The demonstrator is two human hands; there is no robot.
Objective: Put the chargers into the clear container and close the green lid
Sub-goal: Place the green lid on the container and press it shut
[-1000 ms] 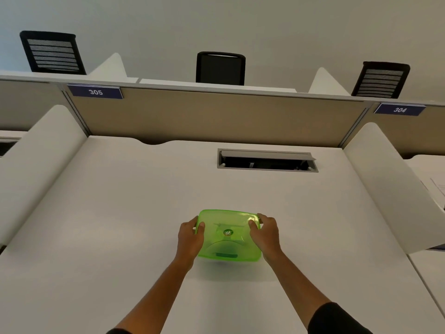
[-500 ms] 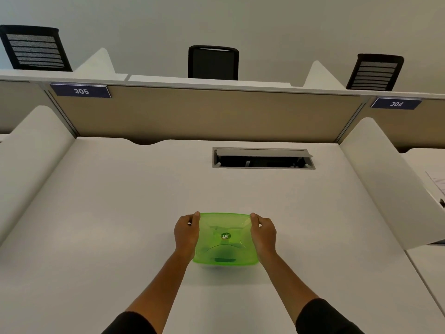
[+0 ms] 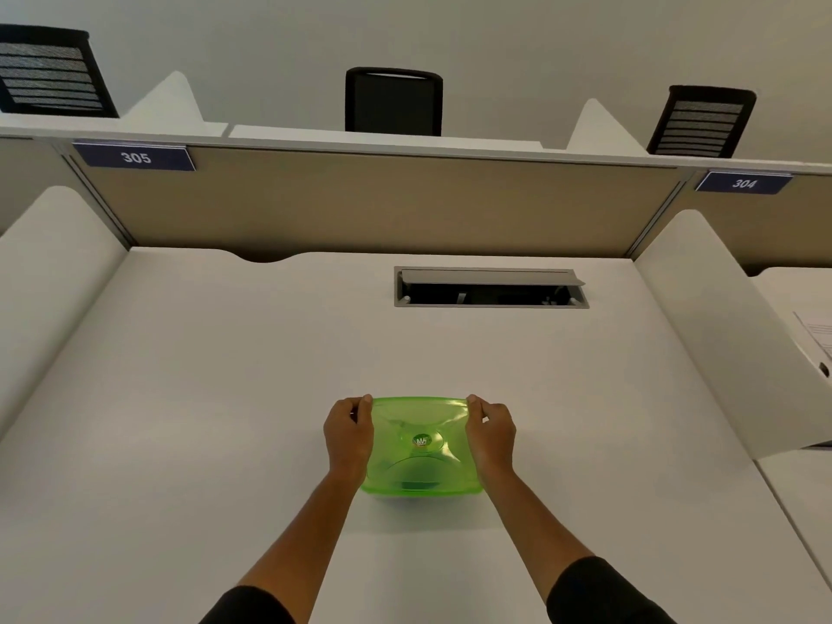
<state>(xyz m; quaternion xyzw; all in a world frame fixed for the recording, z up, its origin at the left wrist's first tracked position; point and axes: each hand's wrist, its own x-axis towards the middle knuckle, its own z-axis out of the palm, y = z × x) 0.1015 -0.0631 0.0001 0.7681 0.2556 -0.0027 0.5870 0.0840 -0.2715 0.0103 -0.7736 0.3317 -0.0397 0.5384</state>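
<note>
A translucent green lid (image 3: 421, 443) with a round logo at its middle covers the clear container on the white desk (image 3: 225, 398). The container under it is almost wholly hidden; only a dark shape shows through near the front. My left hand (image 3: 349, 436) clasps the lid's left edge, fingers curled over the far left corner. My right hand (image 3: 490, 436) clasps the right edge the same way. No charger shows outside the container.
An open grey cable hatch (image 3: 490, 288) is set in the desk beyond the lid. White side dividers (image 3: 720, 326) flank the desk, with a beige back panel (image 3: 382, 200). A white box with paper (image 3: 815, 349) sits at far right. Black chairs (image 3: 394, 101) stand behind.
Both hands slid along the lid's sides toward its far corners and now curl over them. The lid has levelled out on the container. The camera view shifted slightly.
</note>
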